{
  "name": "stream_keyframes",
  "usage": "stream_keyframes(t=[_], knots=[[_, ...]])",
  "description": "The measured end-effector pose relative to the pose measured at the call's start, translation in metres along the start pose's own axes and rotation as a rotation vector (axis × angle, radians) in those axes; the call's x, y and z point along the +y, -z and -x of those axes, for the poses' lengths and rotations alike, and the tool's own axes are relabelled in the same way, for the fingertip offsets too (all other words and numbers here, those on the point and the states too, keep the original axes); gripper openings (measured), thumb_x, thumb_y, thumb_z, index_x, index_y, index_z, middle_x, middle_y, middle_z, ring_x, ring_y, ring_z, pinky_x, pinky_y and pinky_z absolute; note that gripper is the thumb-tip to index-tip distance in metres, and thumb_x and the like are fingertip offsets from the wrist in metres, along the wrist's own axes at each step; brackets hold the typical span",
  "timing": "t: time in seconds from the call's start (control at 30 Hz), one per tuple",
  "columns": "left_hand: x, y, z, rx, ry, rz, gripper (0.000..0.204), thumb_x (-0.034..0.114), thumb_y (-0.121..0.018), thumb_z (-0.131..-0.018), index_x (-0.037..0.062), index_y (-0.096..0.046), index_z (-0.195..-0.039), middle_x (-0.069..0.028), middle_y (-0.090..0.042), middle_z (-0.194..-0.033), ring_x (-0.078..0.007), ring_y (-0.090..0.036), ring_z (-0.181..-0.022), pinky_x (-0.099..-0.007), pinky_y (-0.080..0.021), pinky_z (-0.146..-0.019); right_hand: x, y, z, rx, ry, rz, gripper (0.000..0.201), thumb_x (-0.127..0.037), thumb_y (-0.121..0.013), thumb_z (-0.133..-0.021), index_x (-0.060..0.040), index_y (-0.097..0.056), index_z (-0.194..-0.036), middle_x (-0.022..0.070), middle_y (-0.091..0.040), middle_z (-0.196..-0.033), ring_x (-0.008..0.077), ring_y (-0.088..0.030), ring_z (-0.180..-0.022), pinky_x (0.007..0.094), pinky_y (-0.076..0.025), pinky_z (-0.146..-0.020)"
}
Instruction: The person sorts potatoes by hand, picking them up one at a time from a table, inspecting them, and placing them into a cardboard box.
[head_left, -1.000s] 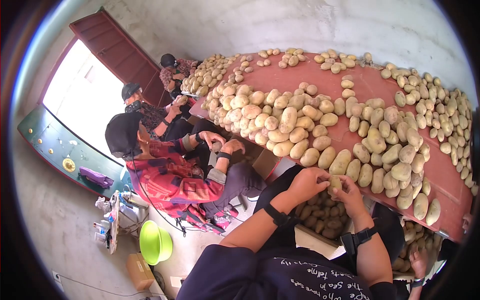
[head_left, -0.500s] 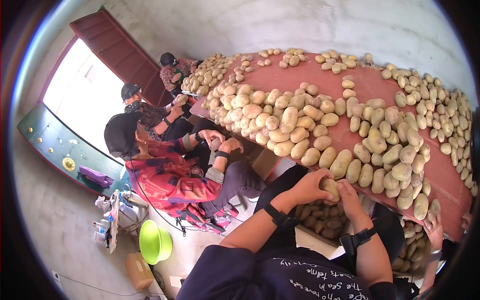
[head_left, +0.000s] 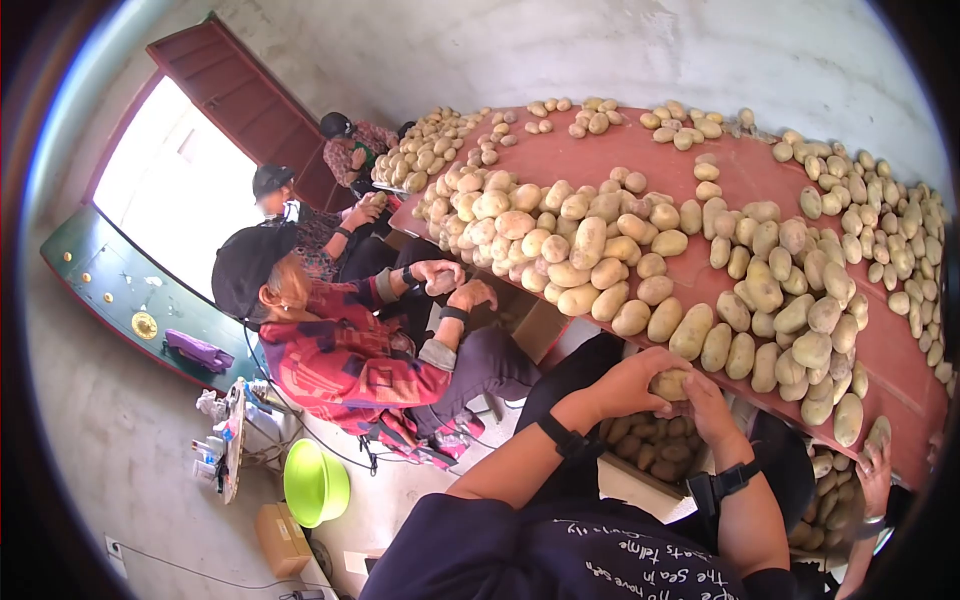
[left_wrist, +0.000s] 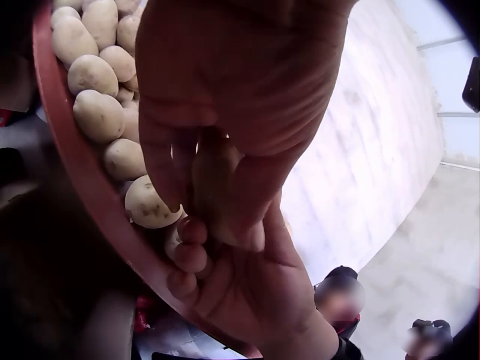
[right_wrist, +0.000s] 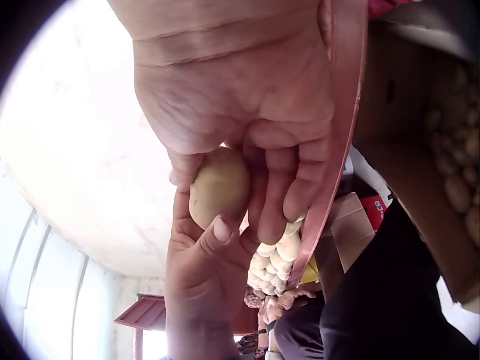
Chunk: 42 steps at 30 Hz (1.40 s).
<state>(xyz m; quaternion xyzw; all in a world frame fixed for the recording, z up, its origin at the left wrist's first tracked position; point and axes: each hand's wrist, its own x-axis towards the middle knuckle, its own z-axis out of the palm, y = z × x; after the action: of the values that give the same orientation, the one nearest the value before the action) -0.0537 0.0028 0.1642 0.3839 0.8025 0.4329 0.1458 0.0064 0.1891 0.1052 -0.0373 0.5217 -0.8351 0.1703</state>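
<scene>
Both hands hold one yellow-brown potato just off the near edge of the table. In the head view my left hand curls round its left side, while my right hand has its fingers bent against the other side. The right wrist view shows the potato's smooth pale skin, with the left thumb lying across its lower end. Seen from the left wrist, the potato is mostly shaded and covered by the fingers. Below the hands stands a box of potatoes.
A red table carries heaps of potatoes along its near edge. To the left sits a person in a red patterned shirt, with others beyond. Another person's hand grips a potato at right. A green basin stands on the floor.
The potato has been turned between my hands, from upright in the fingertips to lying more sideways. At right, the other person's hand has risen from the box to a potato at the table edge.
</scene>
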Motion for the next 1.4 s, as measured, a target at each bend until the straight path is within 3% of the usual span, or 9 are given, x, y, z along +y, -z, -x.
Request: stream_keyframes(t=[0.33, 0.43, 0.53, 0.6, 1.0, 1.2, 1.23, 1.33, 1.4], knots=[[-0.013, 0.013, 0.017, 0.001, 0.261, -0.131, 0.044, 0.038, -0.063, -0.086, 0.0042, -0.061, -0.115, -0.0220, -0.067, -0.092, -0.0371, -0.065, -0.089, -0.0440, -0.051, -0.078, 0.015, 0.022, -0.011, 0.167, -0.045, 0.077, 0.041, -0.043, -0.043, -0.100, -0.0075, -0.062, -0.110, 0.0055, -0.066, -0.098, 0.0171, -0.065, -0.089, 0.0308, -0.052, -0.075], [-0.027, 0.007, 0.023, -0.052, 0.400, 0.010, 0.041, 0.034, -0.058, -0.092, -0.0004, -0.059, -0.114, -0.0193, -0.068, -0.082, -0.0284, -0.068, -0.070, -0.0395, -0.053, -0.070, 0.002, 0.019, -0.005, 0.175, -0.027, 0.049, 0.035, -0.036, -0.044, -0.100, -0.0069, -0.062, -0.109, 0.0071, -0.067, -0.098, 0.0164, -0.064, -0.090, 0.0308, -0.051, -0.079], [-0.019, 0.003, 0.022, -0.189, 0.475, -0.080, 0.043, 0.035, -0.059, -0.092, 0.0000, -0.057, -0.116, -0.0203, -0.068, -0.087, -0.0319, -0.068, -0.081, -0.0394, -0.052, -0.075, 0.004, 0.022, -0.002, 0.174, -0.072, 0.023, 0.031, -0.031, -0.048, -0.099, -0.0044, -0.060, -0.108, 0.0067, -0.066, -0.097, 0.0148, -0.063, -0.090, 0.0290, -0.051, -0.079], [-0.029, -0.008, 0.022, -0.234, 0.405, -0.198, 0.041, 0.031, -0.061, -0.092, 0.0018, -0.055, -0.120, -0.0157, -0.067, -0.090, -0.0225, -0.067, -0.075, -0.0331, -0.052, -0.070, 0.004, 0.024, -0.003, 0.178, -0.092, 0.091, 0.029, -0.028, -0.047, -0.100, -0.0032, -0.059, -0.108, 0.0071, -0.065, -0.098, 0.0146, -0.063, -0.091, 0.0284, -0.051, -0.079], [-0.037, -0.050, 0.017, -0.352, 0.375, -0.070, 0.047, 0.031, -0.066, -0.085, 0.0028, -0.057, -0.122, -0.0220, -0.064, -0.108, -0.0377, -0.060, -0.103, -0.0412, -0.048, -0.089, -0.002, 0.024, -0.001, 0.241, -0.074, 0.153, 0.025, -0.024, -0.050, -0.099, -0.0027, -0.059, -0.108, 0.0068, -0.064, -0.098, 0.0130, -0.062, -0.091, 0.0265, -0.050, -0.079], [-0.058, -0.058, 0.017, -0.240, 0.175, -0.295, 0.049, 0.028, -0.065, -0.085, 0.0009, -0.054, -0.125, -0.0223, -0.058, -0.118, -0.0367, -0.053, -0.116, -0.0408, -0.043, -0.098, 0.003, 0.025, 0.000, 0.245, -0.049, 0.086, 0.025, -0.023, -0.049, -0.099, -0.0021, -0.059, -0.108, 0.0074, -0.065, -0.098, 0.0141, -0.063, -0.088, 0.0279, -0.051, -0.078], [-0.055, -0.048, 0.010, -0.193, 0.104, -0.308, 0.036, 0.027, -0.065, -0.085, 0.0010, -0.063, -0.110, -0.0199, -0.065, -0.103, -0.0357, -0.060, -0.101, -0.0395, -0.047, -0.088, 0.004, 0.022, 0.000, 0.264, -0.021, 0.107, 0.022, -0.025, -0.051, -0.096, -0.0043, -0.060, -0.099, 0.0043, -0.065, -0.089, 0.0115, -0.061, -0.080, 0.0255, -0.049, -0.070], [-0.035, 0.002, -0.031, -0.315, 0.340, -0.155, 0.024, 0.025, -0.064, -0.086, 0.0010, -0.067, -0.087, -0.0151, -0.066, -0.082, -0.0293, -0.062, -0.078, -0.0378, -0.048, -0.072, 0.003, 0.013, 0.003, 0.260, -0.035, 0.251, 0.021, -0.022, -0.053, -0.094, -0.0025, -0.061, -0.096, 0.0037, -0.064, -0.084, 0.0111, -0.059, -0.076, 0.0258, -0.048, -0.069], [-0.018, 0.025, -0.063, -0.105, 0.297, -0.087, 0.024, 0.021, -0.061, -0.087, 0.0003, -0.064, -0.075, -0.0104, -0.061, -0.067, -0.0180, -0.058, -0.063, -0.0351, -0.045, -0.061, 0.005, 0.009, 0.003, 0.229, -0.029, 0.216, 0.020, -0.020, -0.054, -0.093, -0.0014, -0.061, -0.095, 0.0039, -0.063, -0.083, 0.0114, -0.058, -0.075, 0.0261, -0.048, -0.069]])
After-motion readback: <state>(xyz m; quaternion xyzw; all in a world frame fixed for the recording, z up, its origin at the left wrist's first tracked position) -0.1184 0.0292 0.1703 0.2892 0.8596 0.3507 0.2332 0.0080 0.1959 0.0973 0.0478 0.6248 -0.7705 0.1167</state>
